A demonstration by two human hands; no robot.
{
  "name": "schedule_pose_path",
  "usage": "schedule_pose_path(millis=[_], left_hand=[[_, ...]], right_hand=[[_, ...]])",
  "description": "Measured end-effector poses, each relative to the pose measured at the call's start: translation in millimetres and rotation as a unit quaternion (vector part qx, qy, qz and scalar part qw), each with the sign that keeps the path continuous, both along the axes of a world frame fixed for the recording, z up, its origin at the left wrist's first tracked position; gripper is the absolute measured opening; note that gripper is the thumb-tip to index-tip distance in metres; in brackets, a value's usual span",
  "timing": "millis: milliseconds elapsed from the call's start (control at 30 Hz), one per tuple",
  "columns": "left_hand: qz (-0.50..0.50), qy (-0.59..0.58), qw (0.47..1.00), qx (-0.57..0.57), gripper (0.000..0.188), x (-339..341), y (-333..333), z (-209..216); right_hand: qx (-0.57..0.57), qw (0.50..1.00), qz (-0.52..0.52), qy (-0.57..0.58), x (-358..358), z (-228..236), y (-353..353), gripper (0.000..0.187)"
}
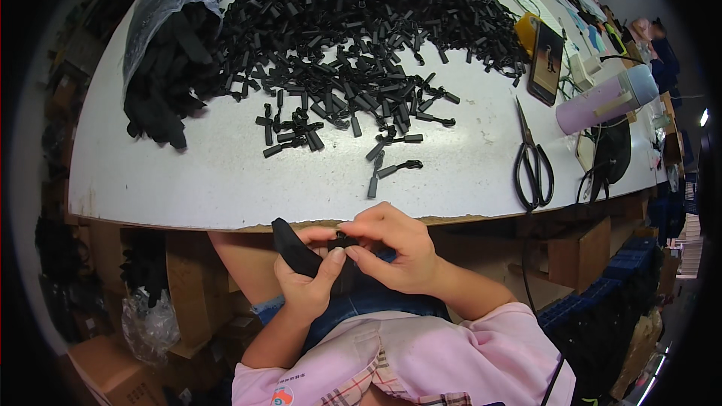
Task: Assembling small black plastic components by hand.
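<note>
Just in front of the table's near edge, my left hand (pixel 307 289) is closed round a black zipper strip (pixel 294 249), one end of which sticks up past the fingers. My right hand (pixel 402 249) meets it and pinches a small black zipper slider (pixel 341 236) at the strip's other end. Whether the slider sits on the strip is hidden by my fingertips. Beyond my hands, a few loose black zipper sliders with pull tabs (pixel 387 171) lie on the white table (pixel 218 180). A large heap of the same sliders (pixel 361 7) covers the far middle.
A clear plastic bag (pixel 162 0) spilling black strips (pixel 174 68) lies at the left. To the right are black-handled scissors (pixel 532 169), a phone (pixel 547 64) on a yellow stand (pixel 526 30) and a lilac bottle (pixel 602 101). Cardboard boxes (pixel 113 368) stand below the table.
</note>
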State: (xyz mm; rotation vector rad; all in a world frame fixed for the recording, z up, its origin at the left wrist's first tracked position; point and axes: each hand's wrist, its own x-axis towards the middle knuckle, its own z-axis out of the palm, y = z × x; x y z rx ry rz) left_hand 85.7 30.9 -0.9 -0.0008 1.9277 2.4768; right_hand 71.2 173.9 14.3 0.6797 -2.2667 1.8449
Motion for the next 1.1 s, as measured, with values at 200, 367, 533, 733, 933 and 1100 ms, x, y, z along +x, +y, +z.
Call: schedule_pose_path(millis=[200,367,533,733,933,1100], left_hand=[[-0.023,0.090,0.996,-0.008,0.019,-3.3,-2.7,-4.7],[-0.072,-0.029,0.992,0.095,0.017,-1.9,-5.1,7.1],[-0.106,-0.031,0.988,0.104,0.015,-3.7,-8.4,0.6],[-0.095,-0.023,0.992,0.080,0.016,-5.6,-5.5,1.8],[-0.068,-0.025,0.996,0.051,0.016,-3.6,-2.9,5.9],[-0.064,0.000,0.998,0.021,0.016,-3.8,-3.7,9.5]], right_hand=[[-0.108,0.982,-0.015,-0.153,9.6,-14.6,-5.7,0.007],[-0.316,0.875,0.088,-0.356,3.1,-6.8,-0.5,0.005],[-0.323,0.812,0.148,-0.462,-1.5,-5.7,7.7,0.005],[-0.199,0.954,0.009,-0.224,6.3,-14.5,-4.9,0.005],[-0.052,0.996,-0.063,-0.032,8.7,-15.9,-8.8,0.006],[-0.132,0.977,0.032,-0.167,7.3,-19.0,-4.1,0.006]])
